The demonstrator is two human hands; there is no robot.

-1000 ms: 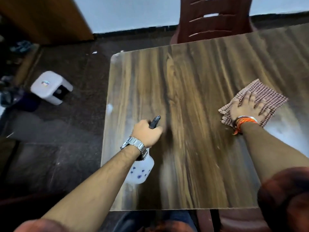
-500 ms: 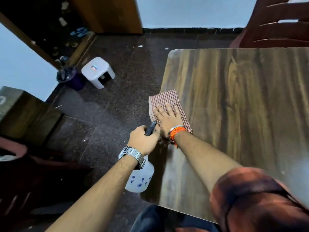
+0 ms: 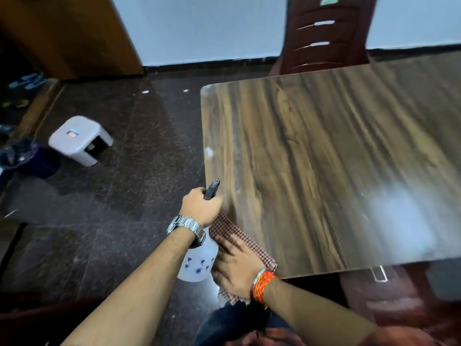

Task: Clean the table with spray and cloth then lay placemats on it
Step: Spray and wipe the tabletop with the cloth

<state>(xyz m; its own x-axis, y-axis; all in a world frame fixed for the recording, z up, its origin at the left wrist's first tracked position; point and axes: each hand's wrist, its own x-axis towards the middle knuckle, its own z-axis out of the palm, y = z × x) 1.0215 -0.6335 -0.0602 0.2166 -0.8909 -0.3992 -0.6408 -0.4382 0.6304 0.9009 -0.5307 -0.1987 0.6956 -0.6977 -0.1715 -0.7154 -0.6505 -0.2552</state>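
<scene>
Now the right hand (image 3: pixel 238 268) lies flat, fingers spread, pressing the checked cloth (image 3: pixel 233 233) on the surface (image 3: pixel 324 158) corner at lower centre; left hand (image 3: pixel 200 208), closed round the spray bottle (image 3: pixel 197 265), should stay clear; wipe with overlapping passes.

Left hand (image 3: pixel 201 207) sits at centre frame, fist curled tight, forearm running up from the lower left — right hand (image 3: pixel 237 269) just below it, palm down, fingers (image 3: pixel 224 243) spread flat, blurred, forearm entering from the lower right.
</scene>
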